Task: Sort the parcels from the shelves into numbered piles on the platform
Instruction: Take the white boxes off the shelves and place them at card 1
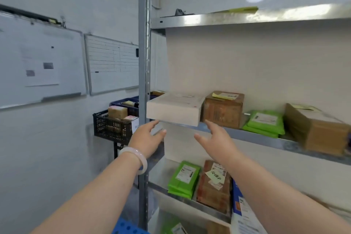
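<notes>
Both bare forearms reach up and forward from the lower edge of the view, the left from the lower left, the right from the lower right; the left hand is stretched out with loose, nearly straight fingers, a pale bracelet round its wrist; the right hand is spread, fingers pointing up, thumb stuck out toward the left hand; the two hands are level, apart, and grip nothing

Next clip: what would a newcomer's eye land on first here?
The left hand and right hand, both open, reach up toward a flat white box overhanging the middle shelf's front edge. Bright green packets stand out beside a brown box there; more green packets lie on the shelf below.
</notes>
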Demonstrator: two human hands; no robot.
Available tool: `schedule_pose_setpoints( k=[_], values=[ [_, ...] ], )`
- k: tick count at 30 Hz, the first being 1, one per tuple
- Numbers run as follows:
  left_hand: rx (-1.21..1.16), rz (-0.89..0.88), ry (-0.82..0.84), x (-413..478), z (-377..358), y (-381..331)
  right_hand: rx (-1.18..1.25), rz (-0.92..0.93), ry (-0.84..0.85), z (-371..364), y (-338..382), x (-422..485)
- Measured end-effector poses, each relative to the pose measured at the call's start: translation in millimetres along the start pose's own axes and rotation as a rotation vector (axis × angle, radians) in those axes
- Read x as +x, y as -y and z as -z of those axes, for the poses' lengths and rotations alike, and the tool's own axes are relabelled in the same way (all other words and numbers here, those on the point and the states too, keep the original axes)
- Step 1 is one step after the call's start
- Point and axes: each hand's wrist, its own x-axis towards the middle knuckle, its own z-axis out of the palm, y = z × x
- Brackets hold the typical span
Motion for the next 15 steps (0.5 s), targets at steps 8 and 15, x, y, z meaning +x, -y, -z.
schedule_pose_setpoints(
  k=[8, 15],
  values=[
    [0.087, 0.022, -0.138, 59.0, -22.2, -13.3, 0.258, -0.085, 0.013, -1.2, -8.0, 75.8],
    [0.159, 0.12, -0.206, 107.4, -23.6, -3.4, 0.425, -0.214, 0.019, -16.1, -11.0, 110.6]
  ],
)
